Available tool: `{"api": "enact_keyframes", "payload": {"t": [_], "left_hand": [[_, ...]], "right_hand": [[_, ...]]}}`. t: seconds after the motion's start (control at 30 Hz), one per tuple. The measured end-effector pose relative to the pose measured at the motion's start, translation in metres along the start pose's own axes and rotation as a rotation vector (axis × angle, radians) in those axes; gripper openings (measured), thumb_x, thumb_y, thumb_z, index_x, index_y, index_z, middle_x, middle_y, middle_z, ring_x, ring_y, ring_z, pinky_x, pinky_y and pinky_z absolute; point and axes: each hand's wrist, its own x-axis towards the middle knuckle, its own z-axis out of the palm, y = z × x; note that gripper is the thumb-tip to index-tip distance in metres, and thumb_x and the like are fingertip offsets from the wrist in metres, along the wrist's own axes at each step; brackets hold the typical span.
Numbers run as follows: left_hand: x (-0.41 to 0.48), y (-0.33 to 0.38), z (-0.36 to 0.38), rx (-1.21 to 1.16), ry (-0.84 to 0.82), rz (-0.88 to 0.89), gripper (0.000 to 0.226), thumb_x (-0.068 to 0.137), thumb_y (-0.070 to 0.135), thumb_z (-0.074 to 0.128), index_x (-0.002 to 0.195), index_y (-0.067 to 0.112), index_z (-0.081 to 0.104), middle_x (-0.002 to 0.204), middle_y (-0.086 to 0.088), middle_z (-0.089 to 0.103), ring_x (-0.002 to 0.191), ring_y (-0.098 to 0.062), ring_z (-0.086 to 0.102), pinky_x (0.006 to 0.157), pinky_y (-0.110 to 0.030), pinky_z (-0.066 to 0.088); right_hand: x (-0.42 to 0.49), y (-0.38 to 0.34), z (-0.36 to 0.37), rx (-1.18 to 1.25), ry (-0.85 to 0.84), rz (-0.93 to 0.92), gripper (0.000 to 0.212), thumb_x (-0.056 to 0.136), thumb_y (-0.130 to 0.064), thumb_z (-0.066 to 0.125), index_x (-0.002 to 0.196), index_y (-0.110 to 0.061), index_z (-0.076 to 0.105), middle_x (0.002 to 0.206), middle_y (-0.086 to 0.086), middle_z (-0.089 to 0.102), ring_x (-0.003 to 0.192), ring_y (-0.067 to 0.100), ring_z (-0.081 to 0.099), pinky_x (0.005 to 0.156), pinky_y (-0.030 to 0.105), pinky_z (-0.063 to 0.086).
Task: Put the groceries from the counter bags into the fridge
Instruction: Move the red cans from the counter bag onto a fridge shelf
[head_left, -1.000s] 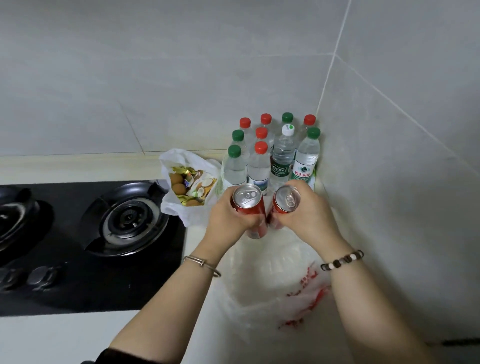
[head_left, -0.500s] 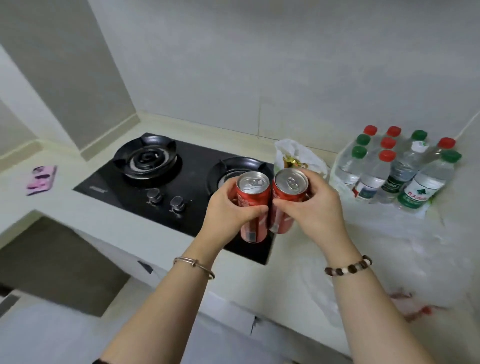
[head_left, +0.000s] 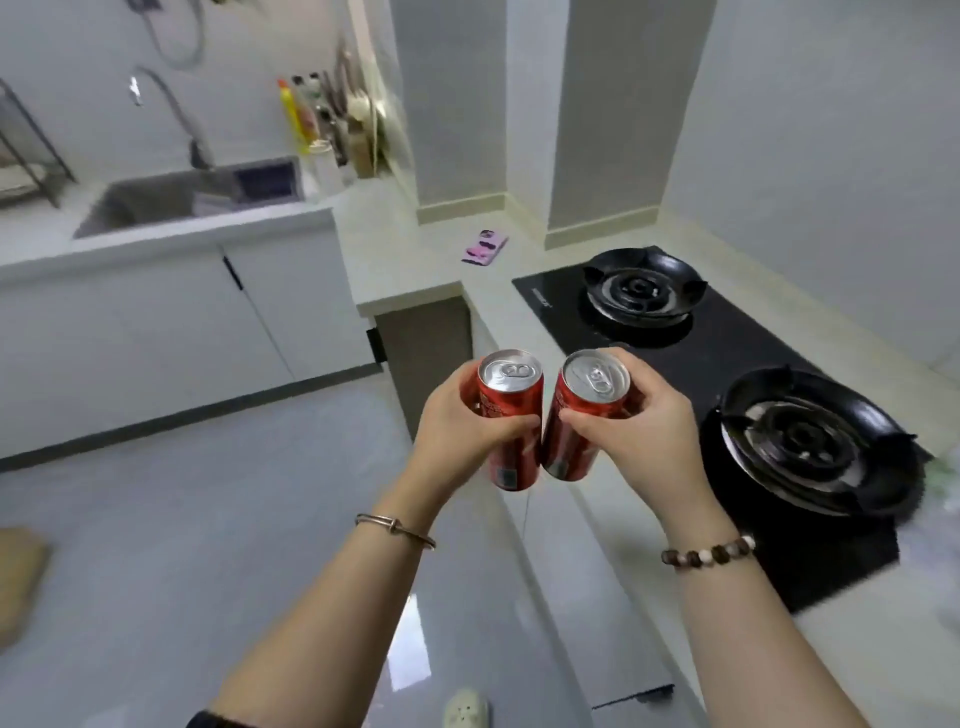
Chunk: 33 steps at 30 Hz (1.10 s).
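Note:
I carry two red soda cans side by side in front of me, above the floor near the counter's edge. My left hand (head_left: 462, 431) grips the left red can (head_left: 511, 415), whose silver top faces up. My right hand (head_left: 639, 431) grips the right red can (head_left: 576, 415), tilted a little to the right. The two cans touch near their bottoms. The counter bags and the fridge are out of view.
A black two-burner gas hob (head_left: 727, 374) lies in the counter on the right. A pink phone (head_left: 485, 248) rests on the counter corner beyond. A sink (head_left: 171, 200) with a tap and bottles stands at the far left. Grey floor (head_left: 208, 519) spreads below.
The view has swung left, away from the water bottles and bags, which have left the frame. Both hands keep their cans, now held over the floor by the hob.

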Motion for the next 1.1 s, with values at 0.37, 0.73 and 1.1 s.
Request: {"api": "enact_keyframes", "payload": {"t": [0.37, 0.73, 1.1], "left_hand": [[-0.121, -0.038, -0.151, -0.013, 0.638, -0.195, 0.056, 0.063, 0.005, 0.082, 0.107, 0.03, 0.058, 0.096, 0.018, 0.065, 0.088, 0.003, 0.061, 0.072, -0.012, 0.051], [-0.293, -0.064, -0.304, -0.019, 1.104, -0.203, 0.06, 0.062, 0.001, 0.082, 0.115, 0.02, 0.061, 0.103, 0.007, 0.069, 0.096, -0.007, 0.064, 0.084, -0.021, 0.05], [-0.459, -0.086, -0.434, -0.005, 1.503, -0.212, 0.05, 0.064, 0.004, 0.082, 0.105, 0.024, 0.062, 0.096, 0.01, 0.069, 0.085, 0.001, 0.064, 0.069, -0.01, 0.048]], "right_hand": [[-0.036, -0.027, 0.17, 0.14, -0.529, -0.048, 0.049, 0.063, -0.003, 0.083, 0.104, -0.025, 0.065, 0.096, -0.012, 0.069, 0.091, 0.0, 0.064, 0.076, 0.011, 0.049], [-0.169, -0.111, 0.35, 0.222, -0.937, -0.195, 0.042, 0.062, -0.005, 0.083, 0.091, -0.028, 0.064, 0.084, -0.015, 0.068, 0.079, -0.002, 0.064, 0.071, 0.011, 0.048], [-0.321, -0.197, 0.515, 0.271, -1.212, -0.336, 0.047, 0.062, -0.016, 0.081, 0.104, -0.027, 0.065, 0.094, -0.019, 0.067, 0.087, -0.005, 0.063, 0.076, 0.011, 0.048]]}}
